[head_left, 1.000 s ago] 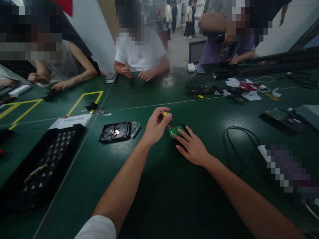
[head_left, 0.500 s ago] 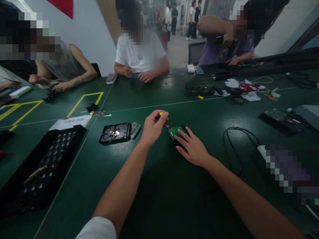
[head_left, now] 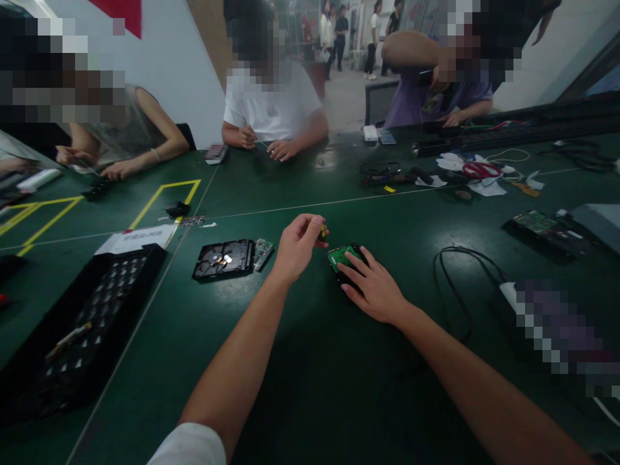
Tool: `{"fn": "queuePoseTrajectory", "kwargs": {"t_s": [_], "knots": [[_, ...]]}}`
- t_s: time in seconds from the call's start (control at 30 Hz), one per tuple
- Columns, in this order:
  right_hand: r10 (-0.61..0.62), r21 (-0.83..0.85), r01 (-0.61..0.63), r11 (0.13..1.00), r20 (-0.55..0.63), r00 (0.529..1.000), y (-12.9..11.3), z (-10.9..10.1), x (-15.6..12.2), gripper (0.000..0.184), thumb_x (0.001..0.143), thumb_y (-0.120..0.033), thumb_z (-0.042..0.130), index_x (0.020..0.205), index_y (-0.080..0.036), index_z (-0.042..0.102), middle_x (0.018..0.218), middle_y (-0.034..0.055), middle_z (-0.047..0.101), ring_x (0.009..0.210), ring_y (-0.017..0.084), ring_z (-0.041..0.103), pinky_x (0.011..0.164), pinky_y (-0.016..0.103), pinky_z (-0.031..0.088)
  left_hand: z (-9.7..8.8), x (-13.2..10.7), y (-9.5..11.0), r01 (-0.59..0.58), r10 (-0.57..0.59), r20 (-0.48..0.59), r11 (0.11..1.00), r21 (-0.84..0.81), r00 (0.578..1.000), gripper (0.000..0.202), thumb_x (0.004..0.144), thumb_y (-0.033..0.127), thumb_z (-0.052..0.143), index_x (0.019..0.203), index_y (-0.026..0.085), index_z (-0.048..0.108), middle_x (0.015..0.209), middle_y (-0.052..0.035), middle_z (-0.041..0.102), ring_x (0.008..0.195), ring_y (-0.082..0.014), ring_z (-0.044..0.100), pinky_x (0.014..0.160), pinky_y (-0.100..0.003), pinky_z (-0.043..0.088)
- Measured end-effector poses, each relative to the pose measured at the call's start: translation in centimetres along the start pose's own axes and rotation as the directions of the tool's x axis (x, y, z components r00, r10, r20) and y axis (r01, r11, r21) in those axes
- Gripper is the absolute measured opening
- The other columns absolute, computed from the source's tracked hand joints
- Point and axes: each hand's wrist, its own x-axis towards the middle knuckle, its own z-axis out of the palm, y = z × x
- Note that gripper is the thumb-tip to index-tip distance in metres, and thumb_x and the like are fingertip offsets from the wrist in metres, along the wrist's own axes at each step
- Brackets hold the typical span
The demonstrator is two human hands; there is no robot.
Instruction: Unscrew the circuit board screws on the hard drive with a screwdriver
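Observation:
My left hand (head_left: 301, 242) is closed, its thumb and fingers pinching a small yellow object (head_left: 323, 230). Most of that object is hidden by the fingers, so its kind does not show. Just right of it lies a hard drive (head_left: 339, 257) with its green circuit board facing up. Across the board and the near edge of the drive, my right hand (head_left: 375, 287) rests with fingers spread. Left of my left hand, another hard drive (head_left: 223, 259) lies on the green table, with a loose circuit board (head_left: 264, 253) beside it.
A long black tray (head_left: 92, 310) stands at the left. At the right are a black cable (head_left: 455, 284), another drive with a circuit board (head_left: 545, 232) and a grey box (head_left: 600, 223). Co-workers sit across the table, near red-handled pliers (head_left: 482, 170) and paper scraps.
The yellow object in my left hand has shifted lower and to the right between the fingertips. My right hand and the drive under it have stayed put.

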Motion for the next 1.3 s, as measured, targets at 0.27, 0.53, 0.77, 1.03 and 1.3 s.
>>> {"fn": "queuePoseTrajectory", "kwargs": {"t_s": [0.27, 0.53, 0.77, 1.03, 1.3], "knots": [[-0.003, -0.003, 0.003, 1.000, -0.004, 1.000, 0.0, 0.0, 0.0, 0.056, 0.108, -0.053, 0.044, 0.159, -0.031, 0.049, 0.170, 0.0057, 0.041, 0.161, 0.044, 0.022, 0.119, 0.069, 0.042, -0.1, -0.2, 0.1, -0.038, 0.056, -0.074, 0.975, 0.218, 0.996, 0.041, 0.085, 0.056, 0.082, 0.094, 0.019, 0.067, 0.088, -0.0033, 0.067, 0.079, -0.0150, 0.065, 0.057, -0.021, 0.056], [-0.017, -0.007, 0.017, 1.000, -0.009, 1.000, 0.0, -0.1, 0.0, 0.055, 0.108, -0.052, 0.045, 0.157, -0.029, 0.052, 0.169, 0.0060, 0.042, 0.162, 0.043, 0.021, 0.120, 0.068, 0.041, 0.0, -0.4, 0.5, -0.073, 0.048, 0.167, 0.986, 0.147, 0.985, 0.040, 0.099, 0.053, 0.066, 0.128, 0.026, 0.068, 0.101, -0.0052, 0.067, 0.092, -0.0179, 0.066, 0.063, -0.023, 0.060], [-0.011, -0.015, 0.010, 1.000, -0.007, 1.000, 0.0, 0.0, 0.0, 0.055, 0.108, -0.052, 0.044, 0.158, -0.029, 0.051, 0.170, 0.0062, 0.042, 0.162, 0.043, 0.021, 0.121, 0.068, 0.041, 0.1, -0.3, 0.2, -0.034, 0.023, 0.201, 0.998, 0.055, 0.979, 0.043, 0.104, 0.056, 0.056, 0.132, 0.025, 0.065, 0.105, -0.0078, 0.069, 0.102, -0.0207, 0.069, 0.067, -0.026, 0.063], [-0.004, -0.013, 0.004, 1.000, -0.006, 1.000, -0.1, 0.0, 0.0, 0.055, 0.108, -0.052, 0.044, 0.158, -0.029, 0.051, 0.170, 0.0063, 0.041, 0.162, 0.044, 0.021, 0.119, 0.068, 0.042, 0.0, -0.2, -0.2, -0.049, 0.042, 0.045, 0.985, 0.164, 0.998, 0.037, 0.089, 0.051, 0.079, 0.104, 0.021, 0.063, 0.092, -0.0039, 0.068, 0.084, -0.0174, 0.069, 0.051, -0.019, 0.055], [-0.012, -0.002, 0.012, 1.000, -0.014, 1.000, 0.0, 0.0, 0.0, 0.055, 0.108, -0.052, 0.045, 0.159, -0.031, 0.050, 0.169, 0.0059, 0.043, 0.161, 0.044, 0.022, 0.119, 0.069, 0.041, 0.6, -0.4, -0.5, -0.074, 0.069, 0.101, 0.996, 0.049, 0.993, 0.035, 0.093, 0.046, 0.076, 0.114, 0.022, 0.062, 0.099, -0.0037, 0.067, 0.090, -0.0163, 0.069, 0.070, -0.026, 0.063]]}}
